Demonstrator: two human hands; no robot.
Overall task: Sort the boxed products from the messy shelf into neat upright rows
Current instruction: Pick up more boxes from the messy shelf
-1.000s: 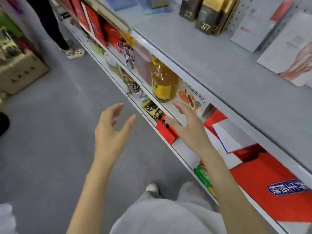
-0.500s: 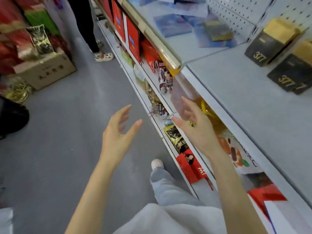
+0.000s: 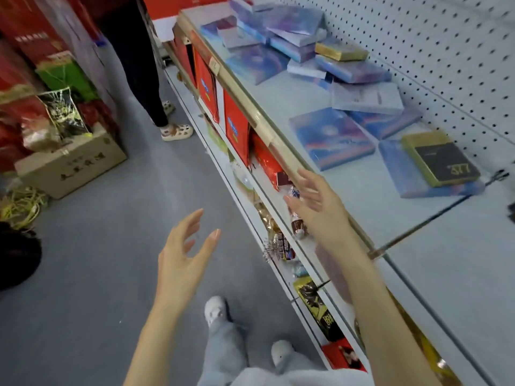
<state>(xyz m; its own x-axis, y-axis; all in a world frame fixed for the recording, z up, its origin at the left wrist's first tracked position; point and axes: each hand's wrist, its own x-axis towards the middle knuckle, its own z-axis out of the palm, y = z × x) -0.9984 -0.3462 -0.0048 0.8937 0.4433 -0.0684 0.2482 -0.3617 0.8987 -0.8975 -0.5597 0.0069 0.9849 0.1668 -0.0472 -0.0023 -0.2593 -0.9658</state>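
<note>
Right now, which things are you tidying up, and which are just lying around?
For the job:
- blue boxes, jumbled flat on the top shelf
- black-and-gold box, lying on one of them
- left hand and right hand, both empty

Just lying about:
- cardboard box
- red bags underneath
- yellow cord

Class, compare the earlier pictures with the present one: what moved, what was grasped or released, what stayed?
The view has swung further along, bringing the jumbled heap of flat blue-and-purple boxes on the pale grey top shelf into sight. The right hand has risen toward the top shelf's front edge. Nothing was grasped or released. The left hand stays open over the grey floor; both stay empty.
</note>
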